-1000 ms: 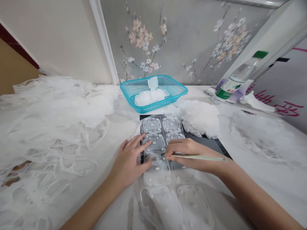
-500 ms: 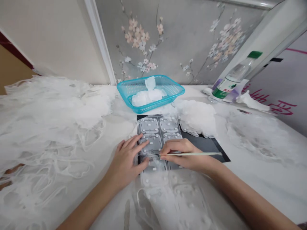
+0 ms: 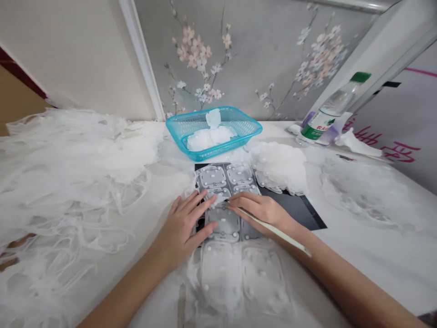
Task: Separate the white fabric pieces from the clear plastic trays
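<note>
A translucent moulded sheet (image 3: pixel 223 269) with rounded panels, small round bumps and slots lies over a black mat (image 3: pixel 295 209) and reaches towards me. My left hand (image 3: pixel 182 225) rests on the sheet's left side, fingers spread. Closed in a pinch, my right hand (image 3: pixel 261 209) holds a slim pale stick-like tool (image 3: pixel 278 233); its working tip is hard to make out at the sheet. Between both hands, a whitish flap of a panel (image 3: pixel 218 200) is raised near my left fingertips.
A blue plastic basket (image 3: pixel 191 156) with white translucent pieces stands behind the sheet. Right of it sits a pile of similar pieces (image 3: pixel 282 168). A green-capped bottle (image 3: pixel 321 120) stands at back right. Stringy white scraps (image 3: pixel 75 150) cover the left; more translucent material (image 3: pixel 368 196) lies right.
My right hand has moved slightly away from me along the sheet, and the tool's rear end has swung down towards me. A panel flap now shows lifted; my left hand has barely shifted.
</note>
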The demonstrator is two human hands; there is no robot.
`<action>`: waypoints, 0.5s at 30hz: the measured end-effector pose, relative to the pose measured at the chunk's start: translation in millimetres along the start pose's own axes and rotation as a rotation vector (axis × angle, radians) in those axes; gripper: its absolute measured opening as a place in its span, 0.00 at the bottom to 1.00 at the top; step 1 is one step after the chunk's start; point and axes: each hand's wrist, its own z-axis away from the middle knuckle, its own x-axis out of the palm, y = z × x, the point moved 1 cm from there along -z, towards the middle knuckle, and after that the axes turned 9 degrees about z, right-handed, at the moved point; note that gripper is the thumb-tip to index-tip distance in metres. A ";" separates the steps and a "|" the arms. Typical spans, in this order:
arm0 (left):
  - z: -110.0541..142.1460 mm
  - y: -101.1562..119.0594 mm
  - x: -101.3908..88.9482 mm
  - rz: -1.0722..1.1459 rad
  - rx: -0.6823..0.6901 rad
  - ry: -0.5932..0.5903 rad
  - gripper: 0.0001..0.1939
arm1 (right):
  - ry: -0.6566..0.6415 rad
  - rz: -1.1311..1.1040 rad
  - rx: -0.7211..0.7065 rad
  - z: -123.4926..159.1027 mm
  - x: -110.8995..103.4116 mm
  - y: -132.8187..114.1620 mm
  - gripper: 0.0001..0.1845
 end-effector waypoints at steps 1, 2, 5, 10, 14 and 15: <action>0.2 0.8 -0.4 -0.017 0.026 0.021 0.25 | 0.025 -0.029 0.014 -0.2 -0.7 -0.1 0.11; 0.3 1.2 -1.4 -0.030 0.048 0.074 0.25 | 0.056 -0.079 0.035 -0.7 -1.1 -0.4 0.09; -0.1 -0.2 -7.5 -0.061 0.036 0.352 0.14 | 0.176 -0.341 0.214 -2.4 -0.6 -0.4 0.04; -4.0 -7.9 -12.0 -0.103 -0.059 0.356 0.10 | 0.363 -0.987 0.615 -2.5 6.4 6.1 0.11; -4.1 -8.8 -8.8 -0.114 0.004 0.216 0.10 | 0.412 -1.192 0.698 -2.5 11.0 8.3 0.13; -3.4 -7.7 -8.4 -0.125 0.039 0.203 0.12 | 0.413 -1.196 0.708 -2.7 11.4 7.8 0.13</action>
